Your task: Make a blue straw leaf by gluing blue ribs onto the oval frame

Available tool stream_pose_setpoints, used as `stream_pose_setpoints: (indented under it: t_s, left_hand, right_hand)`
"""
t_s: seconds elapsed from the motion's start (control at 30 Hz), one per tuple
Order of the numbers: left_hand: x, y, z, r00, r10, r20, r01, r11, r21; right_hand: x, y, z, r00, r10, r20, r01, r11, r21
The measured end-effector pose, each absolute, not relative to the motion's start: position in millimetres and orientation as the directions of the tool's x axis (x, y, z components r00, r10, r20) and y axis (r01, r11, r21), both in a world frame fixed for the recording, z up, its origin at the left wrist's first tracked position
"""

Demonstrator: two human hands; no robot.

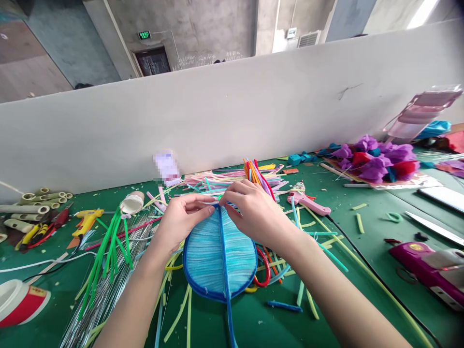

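A light-blue leaf shape made of pipe cleaners (205, 256) is held over the table, with a dark-blue edge, a dark-blue midrib and a stem pointing toward me. My left hand (179, 220) pinches its far tip from the left side, thumb and fingers together. From the right, my right hand (253, 205) is closed on the same tip, its fingertips meeting at the top of the midrib. What lies between the fingertips is mostly hidden; a bit of bright green shows there. Beneath the leaf are loose pale-green strips and a red loop (264, 268).
Green pipe cleaners (112, 246), thin wires (108, 290) and a yellow glue gun (87, 222) lie left. A pink glue gun (311, 204) with a black cord lies right. Farther right are purple flowers (377, 166) and a magenta tool (420, 261). A white partition (232, 116) borders the table.
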State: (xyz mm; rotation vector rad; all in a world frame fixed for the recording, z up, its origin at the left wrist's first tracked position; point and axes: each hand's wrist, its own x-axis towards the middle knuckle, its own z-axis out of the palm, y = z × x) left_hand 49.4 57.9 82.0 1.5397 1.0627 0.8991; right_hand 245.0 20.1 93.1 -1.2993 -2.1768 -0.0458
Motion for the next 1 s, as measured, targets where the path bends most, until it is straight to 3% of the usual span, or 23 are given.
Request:
stream_pose_setpoints:
  t_s: [0.23, 0.53, 0.83, 1.0]
  left_hand:
    - [50.0, 55.1, 86.0, 0.365, 0.930, 0.041, 0.201, -0.122, 0.972]
    - [51.8, 52.8, 88.5, 0.353, 0.935, 0.023, 0.200, -0.099, 0.975]
    - [51.4, 50.5, 90.3, 0.365, 0.931, 0.028, 0.168, -0.095, 0.981]
    - [51.0, 51.5, 89.7, 0.345, 0.938, 0.037, 0.143, -0.092, 0.985]
  right_hand:
    - [249.6, 17.8, 100.8, -0.246, 0.885, 0.395, 0.739, 0.435, -0.515]
    - [254.9, 16.2, 103.6, -0.293, 0.872, 0.393, 0.699, 0.476, -0.535]
    - [259.5, 19.7, 103.6, -0.258, 0.867, 0.427, 0.546, 0.496, -0.676]
    - [258.8, 20.8, 104.8, -0.233, 0.889, 0.395, 0.578, 0.453, -0.679]
